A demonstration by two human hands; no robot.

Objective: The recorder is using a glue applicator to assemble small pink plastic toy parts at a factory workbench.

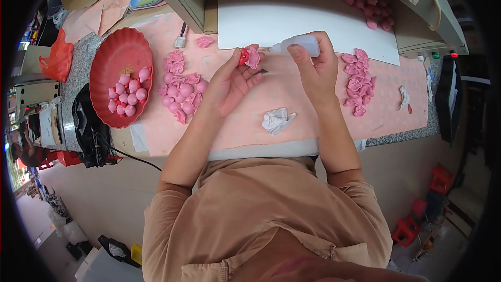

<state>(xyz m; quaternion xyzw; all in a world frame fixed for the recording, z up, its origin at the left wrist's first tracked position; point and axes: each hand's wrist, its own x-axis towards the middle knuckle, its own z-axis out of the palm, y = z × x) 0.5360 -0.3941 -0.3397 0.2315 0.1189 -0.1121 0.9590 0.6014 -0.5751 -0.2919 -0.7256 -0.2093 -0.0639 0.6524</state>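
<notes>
Crumpled tissue [278,120] on pink-covered counter [229,133] | left of tissue: pink balls [186,90], farther scalloped bowl [117,52] | right: petal pile [359,84] | beyond tissue, leftward: left hand [229,83], fingers pinching red-and-pink petal piece [252,59] | beyond, rightward: right hand [319,73], fingers wrapped round squeeze bottle [305,45], nozzle near piece | farthest beyond: white sheet [292,18]
</notes>
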